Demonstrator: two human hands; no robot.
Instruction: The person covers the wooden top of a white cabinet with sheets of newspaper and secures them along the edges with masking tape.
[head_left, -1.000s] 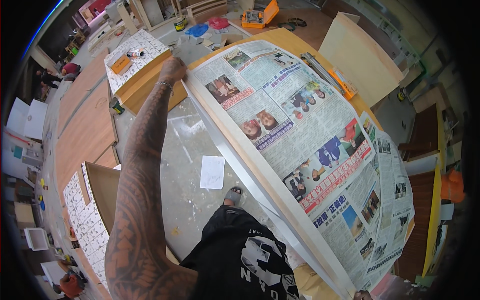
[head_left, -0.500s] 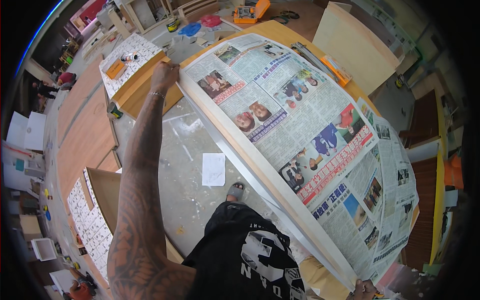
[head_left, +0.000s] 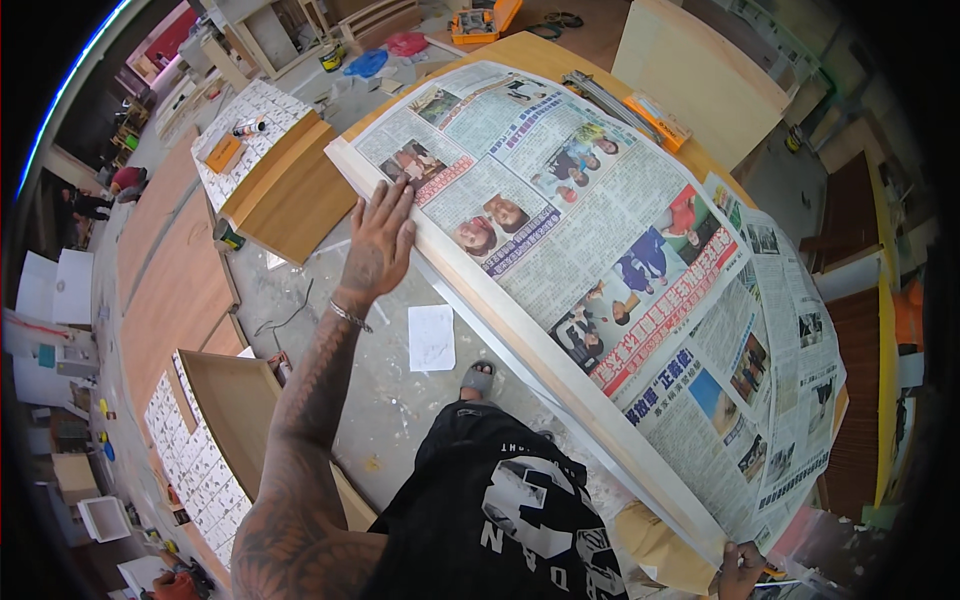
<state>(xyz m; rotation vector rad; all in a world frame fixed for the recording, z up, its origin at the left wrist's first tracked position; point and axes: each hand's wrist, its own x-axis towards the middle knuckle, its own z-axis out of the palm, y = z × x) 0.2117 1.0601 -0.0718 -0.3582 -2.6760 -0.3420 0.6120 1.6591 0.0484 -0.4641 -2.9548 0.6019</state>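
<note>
My left hand point(head_left: 380, 238) lies over a long pale wooden strip point(head_left: 480, 292), its fingers stretched out and reaching onto the newspaper sheets point(head_left: 540, 230). The strip runs along the near edge of the newspaper, which covers a wooden worktable point(head_left: 500, 50). At the strip's near end, low on the right, my right hand point(head_left: 740, 568) is closed around the end, with part of it cut off by the picture's rim.
On the table's far side lie an orange box point(head_left: 658, 122) and some metal lengths point(head_left: 598, 95). A wooden box-shaped piece point(head_left: 275, 185) stands left, a curved cabinet part point(head_left: 230, 390) nearer me. Paper point(head_left: 431, 338) lies on the floor. Distant people are at far left.
My left hand has let go of the strip's far end and come nearer, now lying flat across the strip. The right hand stays at the near end.
</note>
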